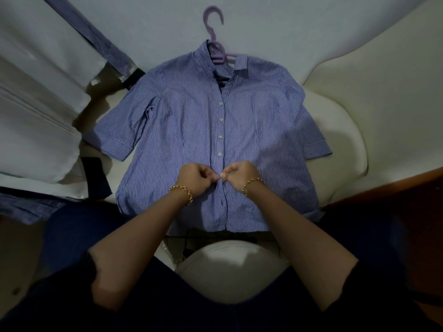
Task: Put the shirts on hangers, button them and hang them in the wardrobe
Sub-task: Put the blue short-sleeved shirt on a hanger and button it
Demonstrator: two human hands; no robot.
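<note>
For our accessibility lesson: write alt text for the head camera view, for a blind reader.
The left hand and right hand pinch the front of a blue striped shirt at a lower button; it lies flat with a purple hanger in its collar.

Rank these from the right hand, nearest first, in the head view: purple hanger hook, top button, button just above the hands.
From the right hand:
1. Button just above the hands, slightly to its left.
2. Top button, high on the shirt front.
3. Purple hanger hook, beyond the collar.
</note>
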